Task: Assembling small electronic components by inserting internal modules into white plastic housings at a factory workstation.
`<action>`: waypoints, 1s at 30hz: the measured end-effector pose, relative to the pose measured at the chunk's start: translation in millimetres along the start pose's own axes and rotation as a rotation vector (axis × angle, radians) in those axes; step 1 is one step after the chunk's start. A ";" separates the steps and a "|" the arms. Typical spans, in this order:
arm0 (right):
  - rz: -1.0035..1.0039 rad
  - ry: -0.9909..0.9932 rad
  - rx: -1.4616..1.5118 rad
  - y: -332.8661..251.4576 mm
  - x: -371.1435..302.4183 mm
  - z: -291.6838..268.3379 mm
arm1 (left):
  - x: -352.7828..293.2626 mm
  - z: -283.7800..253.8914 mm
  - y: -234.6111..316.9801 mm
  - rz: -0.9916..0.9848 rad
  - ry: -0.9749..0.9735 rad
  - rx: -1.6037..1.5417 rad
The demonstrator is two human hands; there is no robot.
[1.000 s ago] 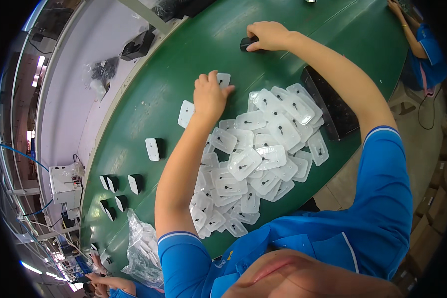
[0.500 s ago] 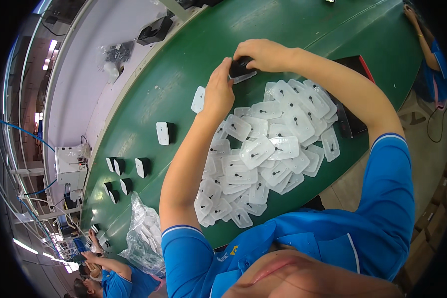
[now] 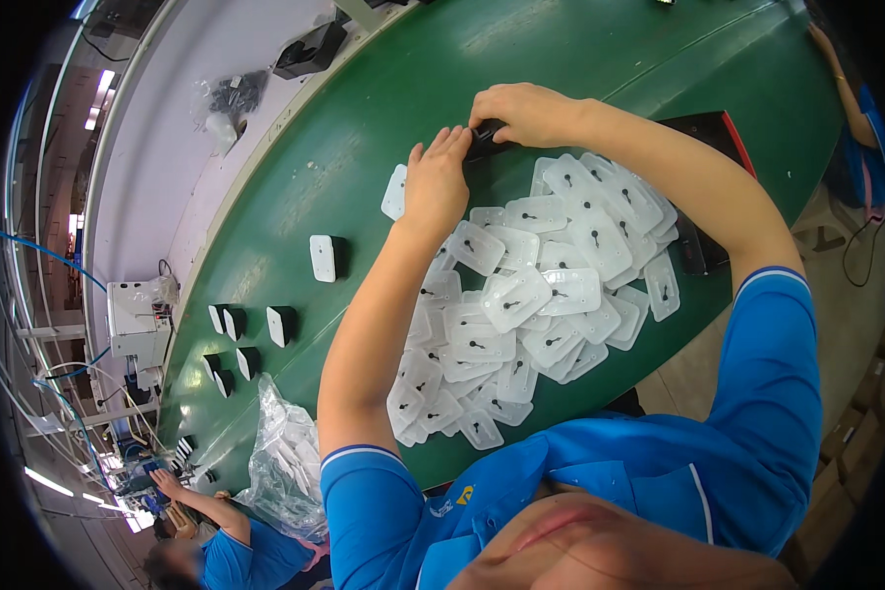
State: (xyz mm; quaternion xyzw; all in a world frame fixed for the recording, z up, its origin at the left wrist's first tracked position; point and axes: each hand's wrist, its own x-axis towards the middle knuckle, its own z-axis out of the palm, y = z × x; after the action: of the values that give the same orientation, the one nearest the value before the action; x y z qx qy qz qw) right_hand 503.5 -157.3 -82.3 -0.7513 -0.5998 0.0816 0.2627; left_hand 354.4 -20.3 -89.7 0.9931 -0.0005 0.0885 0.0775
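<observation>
My right hand is bent over a small black plastic case at the far side of the heap and grips it with its fingers. My left hand lies beside it, fingers stretched out with the tips at the case's left edge. The underside of the case is hidden. Just left of my left hand, a white-faced block is partly covered by it. Between my forearms spreads a heap of translucent white rounded plates, each with a small black keyhole-shaped mark.
On the green table, several black blocks with white faces stand to the left. A clear plastic bag of white pieces lies near my left elbow. A black box with a red edge sits under my right forearm. Co-workers sit at both ends.
The pale edge beneath the black case no longer shows. My left hand has shifted slightly down, its fingers now flatter beside the case. A co-worker at lower left has moved an arm.
</observation>
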 end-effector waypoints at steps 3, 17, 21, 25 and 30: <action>-0.046 -0.015 -0.055 -2.0 -2.2 1.2 | -3.3 4.0 -0.2 0.025 -0.006 0.088; -0.006 -0.040 0.165 24.8 9.0 1.1 | 20.6 -5.7 29.4 -0.144 -0.174 0.220; 0.097 -0.066 0.291 21.8 18.1 -7.4 | 34.7 2.5 17.7 -0.216 -0.138 0.261; 0.227 0.011 0.249 22.8 19.2 -19.8 | 49.2 2.1 -0.1 -0.239 -0.039 0.146; 0.209 0.268 0.268 17.6 -20.9 -75.1 | 51.3 -11.5 -23.3 -0.386 -0.101 -0.460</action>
State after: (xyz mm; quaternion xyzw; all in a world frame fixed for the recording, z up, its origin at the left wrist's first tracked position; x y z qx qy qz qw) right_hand 545.9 -201.8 -31.2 -0.7720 -0.4620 0.0870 0.4278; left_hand 403.2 5.2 -73.0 0.9344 0.1643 0.0202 0.3155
